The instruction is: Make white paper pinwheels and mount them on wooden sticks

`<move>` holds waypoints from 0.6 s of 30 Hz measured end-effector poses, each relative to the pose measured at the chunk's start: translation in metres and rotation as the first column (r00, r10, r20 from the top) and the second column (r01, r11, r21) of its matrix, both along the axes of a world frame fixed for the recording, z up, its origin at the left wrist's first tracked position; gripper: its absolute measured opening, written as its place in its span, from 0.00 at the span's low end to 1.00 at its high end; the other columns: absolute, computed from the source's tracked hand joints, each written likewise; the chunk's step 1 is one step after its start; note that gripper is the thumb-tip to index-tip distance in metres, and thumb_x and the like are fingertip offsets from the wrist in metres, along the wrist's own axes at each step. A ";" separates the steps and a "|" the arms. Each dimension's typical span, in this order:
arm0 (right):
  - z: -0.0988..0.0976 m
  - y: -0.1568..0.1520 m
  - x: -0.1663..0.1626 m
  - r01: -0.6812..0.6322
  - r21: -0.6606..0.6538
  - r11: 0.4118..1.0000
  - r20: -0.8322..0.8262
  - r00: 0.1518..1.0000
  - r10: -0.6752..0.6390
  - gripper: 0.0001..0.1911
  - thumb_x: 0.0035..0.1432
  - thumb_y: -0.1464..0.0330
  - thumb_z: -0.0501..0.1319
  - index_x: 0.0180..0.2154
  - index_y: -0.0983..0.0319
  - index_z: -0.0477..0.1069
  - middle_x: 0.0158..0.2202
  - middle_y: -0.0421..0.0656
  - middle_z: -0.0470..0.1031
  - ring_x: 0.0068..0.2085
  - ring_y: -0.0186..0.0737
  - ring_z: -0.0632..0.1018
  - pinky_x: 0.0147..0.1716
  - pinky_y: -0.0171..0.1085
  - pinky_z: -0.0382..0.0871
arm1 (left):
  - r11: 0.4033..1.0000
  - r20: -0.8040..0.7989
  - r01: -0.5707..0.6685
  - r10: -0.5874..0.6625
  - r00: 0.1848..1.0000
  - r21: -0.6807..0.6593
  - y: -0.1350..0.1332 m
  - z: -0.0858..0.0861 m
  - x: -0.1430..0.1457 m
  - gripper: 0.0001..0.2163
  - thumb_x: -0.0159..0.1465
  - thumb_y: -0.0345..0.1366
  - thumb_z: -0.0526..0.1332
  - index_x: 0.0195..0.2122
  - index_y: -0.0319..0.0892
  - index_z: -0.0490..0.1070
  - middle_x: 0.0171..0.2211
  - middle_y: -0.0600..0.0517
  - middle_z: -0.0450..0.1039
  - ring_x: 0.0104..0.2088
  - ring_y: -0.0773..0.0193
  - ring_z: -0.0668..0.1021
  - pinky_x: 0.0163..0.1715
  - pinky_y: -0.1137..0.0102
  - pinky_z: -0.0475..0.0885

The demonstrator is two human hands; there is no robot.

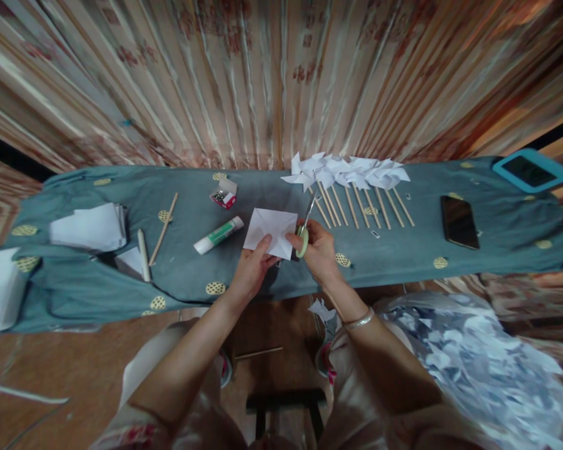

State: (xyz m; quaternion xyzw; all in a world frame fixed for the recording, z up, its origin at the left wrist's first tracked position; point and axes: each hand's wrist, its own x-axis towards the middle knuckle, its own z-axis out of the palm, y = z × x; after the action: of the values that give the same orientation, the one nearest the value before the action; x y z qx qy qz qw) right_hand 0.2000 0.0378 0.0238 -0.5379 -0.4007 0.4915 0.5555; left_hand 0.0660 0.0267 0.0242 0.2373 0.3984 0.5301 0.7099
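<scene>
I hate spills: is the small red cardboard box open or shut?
Open: the red box has its flap raised, shiny bits showing.

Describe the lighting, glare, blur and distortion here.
Head view: dim, uneven light, warmer on the right side of the pleated beige-and-brown floral curtain; head view: apparent wide-angle distortion, the folds fanning outward; head view: no strong glare, only highlights on the shiny silver metal bangle; head view: overall softness, though the square white paper sheet has readable edges.
</scene>
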 end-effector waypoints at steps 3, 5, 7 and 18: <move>-0.001 -0.001 0.000 -0.007 0.007 1.000 -0.008 1.000 0.007 0.23 0.38 0.57 0.72 0.35 0.58 0.68 0.25 0.34 0.73 0.27 0.34 0.72 0.27 0.34 0.67 | 0.999 0.007 -0.048 0.048 0.999 -0.018 0.002 -0.001 0.000 0.16 0.57 0.39 0.70 0.44 0.40 0.74 0.44 0.45 0.81 0.48 0.54 0.81 0.51 0.60 0.75; -0.001 -0.001 0.000 -0.023 0.006 1.000 -0.013 1.000 0.023 0.23 0.37 0.57 0.72 0.35 0.58 0.69 0.25 0.34 0.73 0.27 0.34 0.72 0.27 0.34 0.67 | 0.997 0.015 -0.074 0.074 0.997 -0.017 0.004 -0.001 -0.001 0.14 0.58 0.38 0.68 0.43 0.39 0.74 0.44 0.44 0.81 0.48 0.54 0.81 0.52 0.60 0.74; 0.000 -0.002 -0.001 -0.041 -0.003 0.999 -0.011 0.999 0.041 0.24 0.37 0.56 0.73 0.35 0.58 0.69 0.25 0.35 0.73 0.26 0.34 0.72 0.27 0.34 0.67 | 0.995 0.022 -0.098 0.098 0.995 -0.015 0.005 0.000 -0.003 0.12 0.59 0.36 0.67 0.43 0.38 0.73 0.44 0.44 0.81 0.48 0.55 0.81 0.52 0.61 0.74; 0.012 -0.019 0.005 -0.467 -0.167 0.868 0.013 0.879 0.476 0.26 0.42 0.48 0.71 0.33 0.61 0.73 0.24 0.38 0.74 0.27 0.32 0.73 0.24 0.31 0.65 | 0.982 0.038 -0.187 0.187 0.982 0.000 0.025 0.010 -0.028 0.11 0.66 0.35 0.58 0.48 0.37 0.71 0.35 0.47 0.82 0.39 0.59 0.83 0.45 0.63 0.77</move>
State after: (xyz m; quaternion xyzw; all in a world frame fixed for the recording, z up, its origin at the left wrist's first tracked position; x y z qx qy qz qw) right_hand 0.2048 0.0191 0.0356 -0.4792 -0.4942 0.6279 0.3632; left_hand 0.0383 0.0515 0.0341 0.1900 0.4046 0.5994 0.6641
